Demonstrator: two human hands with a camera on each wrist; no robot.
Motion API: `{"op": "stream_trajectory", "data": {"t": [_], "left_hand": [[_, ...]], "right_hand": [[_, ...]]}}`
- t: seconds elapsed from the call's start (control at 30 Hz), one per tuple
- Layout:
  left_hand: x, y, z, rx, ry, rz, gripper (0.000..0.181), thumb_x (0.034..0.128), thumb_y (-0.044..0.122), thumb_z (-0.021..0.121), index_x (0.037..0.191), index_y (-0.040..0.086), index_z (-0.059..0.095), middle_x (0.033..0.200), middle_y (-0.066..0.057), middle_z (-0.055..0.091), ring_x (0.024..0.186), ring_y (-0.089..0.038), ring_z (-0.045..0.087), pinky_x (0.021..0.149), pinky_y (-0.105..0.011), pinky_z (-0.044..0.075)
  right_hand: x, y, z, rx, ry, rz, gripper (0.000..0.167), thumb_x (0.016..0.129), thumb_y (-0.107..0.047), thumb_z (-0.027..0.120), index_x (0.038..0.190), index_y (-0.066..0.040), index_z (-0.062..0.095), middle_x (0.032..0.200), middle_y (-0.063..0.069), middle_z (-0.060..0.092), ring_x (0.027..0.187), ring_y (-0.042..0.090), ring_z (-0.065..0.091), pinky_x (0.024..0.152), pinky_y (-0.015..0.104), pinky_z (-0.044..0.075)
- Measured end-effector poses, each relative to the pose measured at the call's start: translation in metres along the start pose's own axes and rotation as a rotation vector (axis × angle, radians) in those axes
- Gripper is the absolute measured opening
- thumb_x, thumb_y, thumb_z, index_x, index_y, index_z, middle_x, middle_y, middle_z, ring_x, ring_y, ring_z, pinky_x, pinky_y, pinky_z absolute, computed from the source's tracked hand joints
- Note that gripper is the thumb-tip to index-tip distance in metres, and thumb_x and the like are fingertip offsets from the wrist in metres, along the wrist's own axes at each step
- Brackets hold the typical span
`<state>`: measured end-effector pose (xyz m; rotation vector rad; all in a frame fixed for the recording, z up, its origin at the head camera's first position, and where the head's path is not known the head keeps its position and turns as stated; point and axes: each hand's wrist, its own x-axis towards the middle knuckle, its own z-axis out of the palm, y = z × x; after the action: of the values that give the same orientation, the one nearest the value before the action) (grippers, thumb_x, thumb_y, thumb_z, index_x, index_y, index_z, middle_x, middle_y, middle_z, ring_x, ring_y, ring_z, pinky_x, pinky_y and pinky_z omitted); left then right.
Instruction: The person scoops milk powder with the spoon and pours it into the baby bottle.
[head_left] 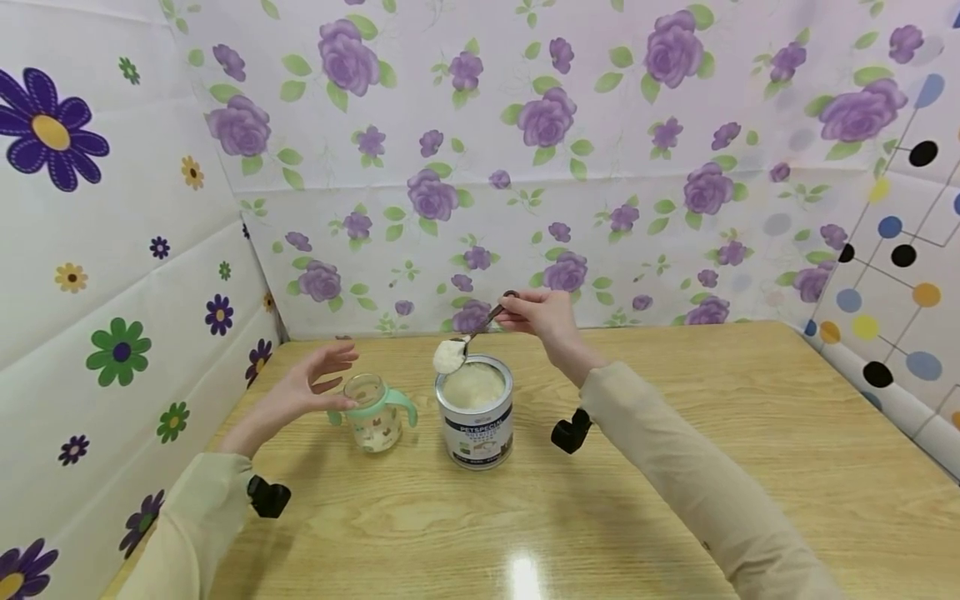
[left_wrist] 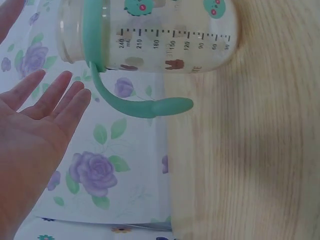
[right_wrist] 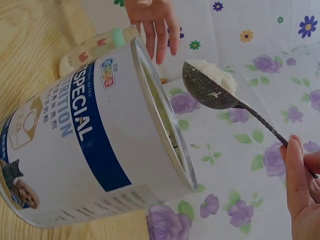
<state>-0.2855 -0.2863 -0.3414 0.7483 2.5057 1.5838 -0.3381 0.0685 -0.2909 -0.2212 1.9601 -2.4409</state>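
Note:
A dark metal spoon point(right_wrist: 212, 92) heaped with pale powder point(head_left: 450, 356) is pinched by its handle in my right hand point(head_left: 542, 318). Its bowl hangs just above the rim of an open can of milk powder point(head_left: 477, 433), which is nearly full. To the left of the can stands a clear baby bottle point(left_wrist: 165, 37), lidless, with a mint-green collar and two handles point(left_wrist: 145, 107). Beside the bottle's mouth my left hand point(head_left: 318, 379) is spread with relaxed fingers, holding nothing. In the left wrist view a gap shows between those fingers and the bottle.
Both containers stand on a wooden table point(head_left: 637, 500). Behind it hangs a cloth with purple roses point(head_left: 547, 117). Flowered cloth point(head_left: 120, 350) borders the left side, and a dotted cloth point(head_left: 892, 300) borders the right. A black camera point(head_left: 267, 497) sits at the left wrist.

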Motion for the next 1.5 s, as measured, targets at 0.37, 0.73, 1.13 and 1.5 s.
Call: {"op": "stream_trajectory", "data": {"t": [0.37, 0.73, 1.13, 1.5], "left_hand": [[0.002, -0.011, 0.004, 0.008, -0.009, -0.053, 0.073, 0.0764, 0.012, 0.073, 0.136, 0.004, 0.031, 0.136, -0.017, 0.033, 0.124, -0.037, 0.029, 0.095, -0.055, 0.027], [0.006, -0.022, 0.006, 0.056, 0.006, -0.063, 0.073, 0.0726, 0.015, 0.077, 0.133, 0.004, 0.037, 0.134, -0.017, 0.037, 0.12, -0.035, 0.032, 0.095, -0.058, 0.023], [0.01, -0.029, 0.003, 0.128, -0.004, -0.088, 0.073, 0.0701, 0.02, 0.079, 0.13, 0.001, 0.042, 0.124, -0.014, 0.047, 0.117, -0.034, 0.036, 0.094, -0.055, 0.027], [0.009, -0.026, 0.004, 0.122, -0.049, -0.122, 0.066, 0.0731, 0.019, 0.077, 0.129, 0.006, 0.044, 0.121, -0.014, 0.05, 0.116, -0.034, 0.038, 0.091, -0.056, 0.029]], "right_hand": [[0.003, 0.002, 0.017, -0.009, -0.014, 0.024, 0.026, 0.085, 0.0, 0.062, 0.107, 0.014, 0.059, 0.075, 0.017, 0.065, 0.063, 0.02, 0.064, 0.066, 0.03, 0.051], [0.007, 0.003, 0.037, 0.006, -0.004, 0.065, 0.028, 0.085, -0.001, 0.062, 0.11, 0.011, 0.059, 0.08, 0.019, 0.064, 0.064, 0.021, 0.064, 0.076, 0.039, 0.048], [0.006, 0.009, 0.061, 0.036, -0.029, 0.057, 0.022, 0.085, 0.001, 0.061, 0.104, 0.013, 0.061, 0.074, 0.02, 0.064, 0.062, 0.02, 0.064, 0.066, 0.031, 0.052], [0.006, 0.016, 0.075, 0.069, -0.049, 0.043, 0.017, 0.085, 0.004, 0.06, 0.098, 0.015, 0.062, 0.072, 0.02, 0.063, 0.06, 0.019, 0.064, 0.066, 0.031, 0.052]]}}
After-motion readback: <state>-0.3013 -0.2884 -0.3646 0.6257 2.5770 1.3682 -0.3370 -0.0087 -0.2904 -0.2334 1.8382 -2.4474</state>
